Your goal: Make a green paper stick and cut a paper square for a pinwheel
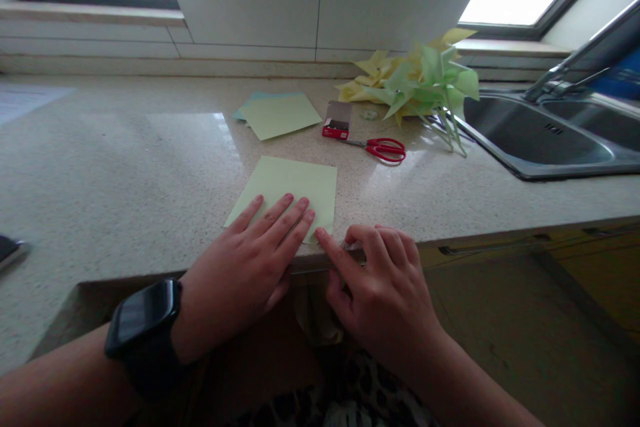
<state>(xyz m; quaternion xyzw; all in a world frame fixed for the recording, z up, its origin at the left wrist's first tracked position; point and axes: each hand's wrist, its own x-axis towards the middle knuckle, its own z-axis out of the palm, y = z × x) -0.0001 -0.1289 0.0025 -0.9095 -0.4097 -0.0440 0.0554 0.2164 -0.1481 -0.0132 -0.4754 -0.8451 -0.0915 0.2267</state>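
A square sheet of pale green paper (295,177) lies flat near the counter's front edge. My left hand (250,247), a black watch on its wrist, rests palm down on the sheet with fingers stretched out. At the sheet's near right corner, the index fingertip of my right hand (385,280) touches the paper. The other fingers of that hand are curled, and a small pale, shiny bit shows beside them; what it is I cannot make out. Beyond the sheet lie red-handled scissors (385,149), partly open, their tips by a small red and dark box (337,121).
More green and blue paper sheets (283,113) lie farther back. Yellow and green paper pinwheels (425,77) are heaped beside the steel sink (540,133). A small clear roll (369,115) sits near the box. A dark object (10,250) is at the far left.
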